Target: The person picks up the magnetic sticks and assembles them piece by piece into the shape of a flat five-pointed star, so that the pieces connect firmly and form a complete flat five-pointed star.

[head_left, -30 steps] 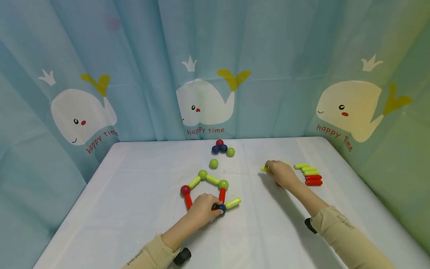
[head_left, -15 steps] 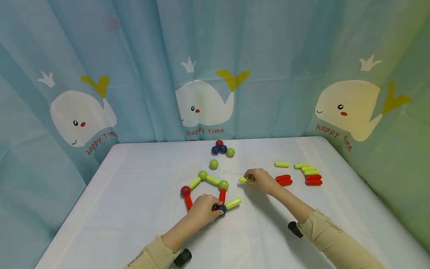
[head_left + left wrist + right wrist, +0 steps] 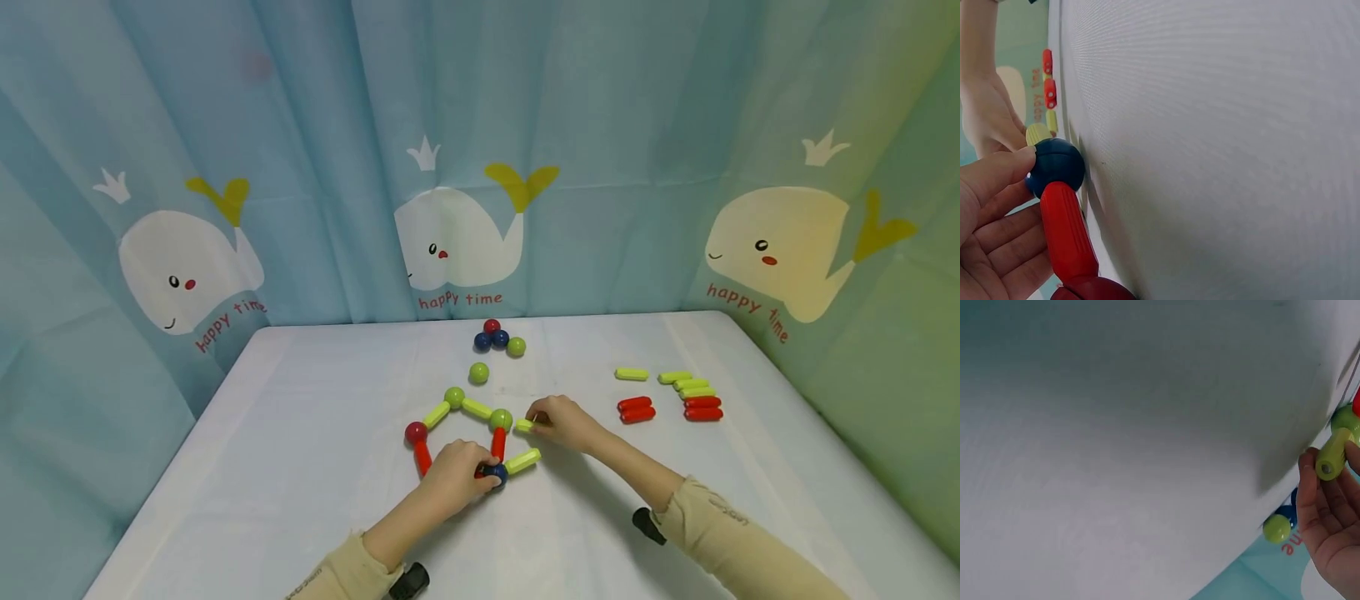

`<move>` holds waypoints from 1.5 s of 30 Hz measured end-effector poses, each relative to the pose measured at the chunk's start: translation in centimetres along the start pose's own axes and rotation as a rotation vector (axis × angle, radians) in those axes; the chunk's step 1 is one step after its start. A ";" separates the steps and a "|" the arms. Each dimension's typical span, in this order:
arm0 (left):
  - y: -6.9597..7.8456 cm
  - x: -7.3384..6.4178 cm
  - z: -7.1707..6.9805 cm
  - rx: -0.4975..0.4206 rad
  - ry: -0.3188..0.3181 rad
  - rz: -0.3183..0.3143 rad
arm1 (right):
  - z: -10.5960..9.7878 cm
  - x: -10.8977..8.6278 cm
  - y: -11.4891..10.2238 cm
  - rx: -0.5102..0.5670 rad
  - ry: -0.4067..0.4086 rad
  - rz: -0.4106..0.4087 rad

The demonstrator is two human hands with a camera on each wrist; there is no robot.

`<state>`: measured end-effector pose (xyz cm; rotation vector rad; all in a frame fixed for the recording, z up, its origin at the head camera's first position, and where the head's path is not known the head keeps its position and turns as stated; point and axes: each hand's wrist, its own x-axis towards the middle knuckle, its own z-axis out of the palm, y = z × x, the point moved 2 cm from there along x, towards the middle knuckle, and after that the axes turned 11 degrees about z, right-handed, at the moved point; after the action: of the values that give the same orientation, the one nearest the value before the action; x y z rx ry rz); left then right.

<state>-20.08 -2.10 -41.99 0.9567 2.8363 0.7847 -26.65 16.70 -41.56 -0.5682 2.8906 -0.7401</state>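
Note:
My left hand point(image 3: 456, 477) pinches a dark blue ball point(image 3: 496, 476) at the near right corner of a ring of rods and balls. In the left wrist view, a red rod point(image 3: 1067, 231) links this blue ball to a dark red ball point(image 3: 1094, 290). A yellow-green rod point(image 3: 523, 461) juts from the blue ball to the right. My right hand point(image 3: 566, 422) pinches another yellow-green rod point(image 3: 1334, 455), its tip near the ring's right green ball point(image 3: 501, 420); whether they touch I cannot tell. The left hand hides part of the ring's near side.
Beyond the ring lies a loose green ball point(image 3: 478, 372). Red, blue and green balls point(image 3: 501, 338) cluster near the table's far edge. On the right are loose red rods point(image 3: 637, 414), a yellow-green rod point(image 3: 632, 374) and a row of several rods point(image 3: 697, 393). A curtain point(image 3: 322, 233) hangs behind.
My right hand has picked up a yellow-green rod from the right-hand rods and carried it left, to beside the ring's right green ball. My left hand has kept its hold on the blue ball.

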 end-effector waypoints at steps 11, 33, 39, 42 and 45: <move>0.1 0.0 0.2 -0.003 -0.012 -0.008 | 0.4 0.0 0.0 0.100 -0.078 0.032; 0.1 0.4 -0.5 0.036 0.013 0.047 | 0.6 0.9 0.5 0.426 -0.324 0.323; 0.2 0.4 -0.6 0.063 0.001 0.049 | 0.5 1.2 0.8 0.497 -0.382 0.339; 0.3 0.4 -0.6 0.064 -0.003 0.045 | 0.5 1.2 0.8 0.509 -0.396 0.343; 0.3 0.3 -0.5 0.068 -0.006 0.042 | 0.5 1.4 0.9 0.522 -0.397 0.386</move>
<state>-20.26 -1.90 -41.41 1.0295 2.8637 0.6912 -28.11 16.71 -42.45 -0.0738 2.2163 -1.1062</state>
